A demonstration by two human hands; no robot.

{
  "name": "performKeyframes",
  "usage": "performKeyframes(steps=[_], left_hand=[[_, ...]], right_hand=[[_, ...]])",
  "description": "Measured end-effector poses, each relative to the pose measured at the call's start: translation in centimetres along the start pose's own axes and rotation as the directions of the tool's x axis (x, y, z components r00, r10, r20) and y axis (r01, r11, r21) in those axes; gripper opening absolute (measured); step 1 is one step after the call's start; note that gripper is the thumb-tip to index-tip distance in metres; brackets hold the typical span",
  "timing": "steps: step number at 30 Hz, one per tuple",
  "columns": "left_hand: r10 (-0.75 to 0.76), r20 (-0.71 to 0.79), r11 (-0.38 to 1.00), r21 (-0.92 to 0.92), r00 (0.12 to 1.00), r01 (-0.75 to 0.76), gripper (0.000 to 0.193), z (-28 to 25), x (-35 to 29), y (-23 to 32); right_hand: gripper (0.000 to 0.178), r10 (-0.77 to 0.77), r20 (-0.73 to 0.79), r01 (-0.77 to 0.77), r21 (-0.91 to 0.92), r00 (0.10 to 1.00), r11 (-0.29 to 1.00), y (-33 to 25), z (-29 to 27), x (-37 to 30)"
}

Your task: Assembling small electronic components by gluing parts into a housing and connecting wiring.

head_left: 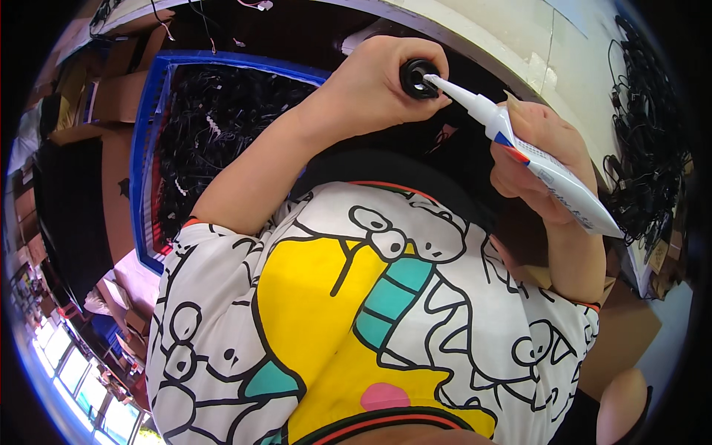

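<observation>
My left hand (386, 78) is wrapped round a black round hollow part (407, 80), its open end facing up toward the view. Inside the opening something pale and shiny shows, too small to name. On the right, my right hand (545, 148) grips a white glue tube (558, 174) with blue and red marks. The tube slants, its long tapered nozzle (461, 95) pointing left, with the tip at the mouth of the black part. How far the tip reaches in, I cannot tell. The lower end of the black part is hidden by my left fingers.
A blue crate (148, 141) full of black cables (222, 119) stands at the left. Bundled black cables (649, 126) lie at the far right of the pale worktop (512, 44). Cardboard boxes (122, 96) are stacked at far left; another box (623, 334) sits lower right.
</observation>
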State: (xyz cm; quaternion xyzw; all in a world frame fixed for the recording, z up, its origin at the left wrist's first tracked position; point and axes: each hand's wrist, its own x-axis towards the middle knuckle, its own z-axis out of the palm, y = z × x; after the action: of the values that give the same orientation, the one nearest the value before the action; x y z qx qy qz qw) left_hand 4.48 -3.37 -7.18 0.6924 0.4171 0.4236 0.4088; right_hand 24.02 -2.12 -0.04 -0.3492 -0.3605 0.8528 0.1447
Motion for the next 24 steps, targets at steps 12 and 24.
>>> performKeyframes(steps=[12, 24], left_hand=[[-0.016, 0.038, 1.000, 0.004, 0.999, 0.016, 0.014, -0.2, -0.1, -0.1], [-0.078, 0.030, 0.996, 0.043, 0.996, 0.077, 0.019, -0.5, 0.1, -0.3]], right_hand=[[0.028, 0.061, -0.147, -0.069, -0.051, 0.987, 0.996, -0.3, 0.9, 0.8], [0.025, 0.026, -0.424, -0.189, -0.348, 0.905, 0.918, -1.2, 2.0, 1.0]])
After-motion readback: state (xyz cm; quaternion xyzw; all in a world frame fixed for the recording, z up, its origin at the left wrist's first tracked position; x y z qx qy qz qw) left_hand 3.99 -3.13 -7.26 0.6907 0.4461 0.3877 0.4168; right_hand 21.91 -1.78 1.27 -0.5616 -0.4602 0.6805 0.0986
